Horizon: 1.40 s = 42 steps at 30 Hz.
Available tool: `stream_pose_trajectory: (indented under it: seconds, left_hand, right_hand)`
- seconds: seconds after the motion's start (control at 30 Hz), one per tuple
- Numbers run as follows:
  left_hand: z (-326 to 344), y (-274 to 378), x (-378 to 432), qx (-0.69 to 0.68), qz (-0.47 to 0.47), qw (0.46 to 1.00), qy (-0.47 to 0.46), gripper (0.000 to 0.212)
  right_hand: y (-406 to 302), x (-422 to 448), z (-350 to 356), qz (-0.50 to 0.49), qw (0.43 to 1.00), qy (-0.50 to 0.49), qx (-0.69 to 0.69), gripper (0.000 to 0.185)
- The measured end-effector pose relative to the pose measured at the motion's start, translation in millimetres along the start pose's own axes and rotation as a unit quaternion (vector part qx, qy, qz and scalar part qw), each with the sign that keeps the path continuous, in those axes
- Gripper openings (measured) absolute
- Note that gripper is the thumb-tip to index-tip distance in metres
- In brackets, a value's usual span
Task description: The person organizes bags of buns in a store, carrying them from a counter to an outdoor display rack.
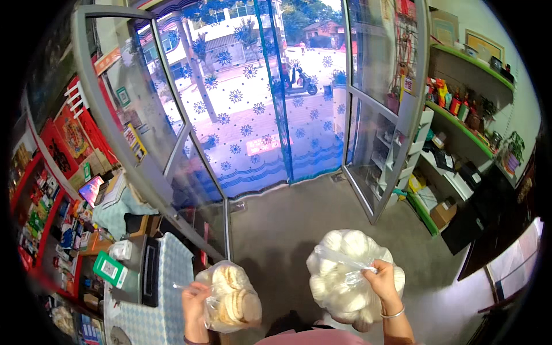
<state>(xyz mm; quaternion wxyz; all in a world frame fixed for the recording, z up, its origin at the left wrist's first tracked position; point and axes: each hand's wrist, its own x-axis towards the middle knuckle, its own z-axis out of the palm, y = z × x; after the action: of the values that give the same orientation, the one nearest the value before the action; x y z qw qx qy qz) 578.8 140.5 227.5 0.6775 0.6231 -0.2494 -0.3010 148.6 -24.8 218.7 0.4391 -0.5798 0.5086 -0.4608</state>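
Note:
My left hand (196, 296) grips the gathered neck of a clear plastic bag of flat round breads (233, 297), which hangs to its right beside the counter. In my right hand (380, 278) is the twisted top of a larger clear plastic bag of white steamed buns (340, 269). That bag bulges out below and to the left of the fist, over the floor. A bracelet circles my right wrist. The undersides of both bags are hidden from above.
Ahead, a flower-patterned plastic strip curtain (254, 112) hangs between two glass doors swung inward, left (207, 181) and right (371, 181). A counter with checked cloth (172, 276) stands at left, shelves (461, 125) at right. Outside is a scooter (299, 84).

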Motion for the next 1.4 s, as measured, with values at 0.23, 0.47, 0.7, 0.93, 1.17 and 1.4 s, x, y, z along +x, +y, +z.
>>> stream_pose_trajectory:
  seconds: [0.23, 0.47, 0.7, 0.93, 1.17, 1.4]
  left_hand:
    - [87, -30, 164, -0.004, 0.028, 0.999, 0.018, 0.012]
    - [211, -43, 352, -0.022, 0.002, 0.999, -0.045, 0.006]
    - [330, -20, 546, -0.066, -0.003, 0.996, -0.057, 0.012]
    - [456, 7, 730, 0.021, 0.022, 0.995, -0.1, 0.011]
    - [564, 29, 899, -0.009, 0.008, 0.998, -0.067, 0.012]
    - [613, 14, 1079, -0.095, 0.039, 0.994, -0.037, 0.011]
  right_hand:
    - [4, 225, 53, -0.035, 0.999, -0.028, -0.027, 0.004]
    - [-20, 426, 127, -0.056, 0.998, -0.043, 0.004, 0.0]
    - [-17, 626, 199, -0.062, 0.995, -0.075, 0.033, 0.002]
    - [27, 856, 276, -0.091, 0.987, -0.129, 0.044, 0.009]
    - [6, 1051, 338, -0.035, 0.978, -0.206, 0.016, 0.012]
    - [5, 1218, 410, -0.043, 0.986, -0.155, 0.042, 0.013]
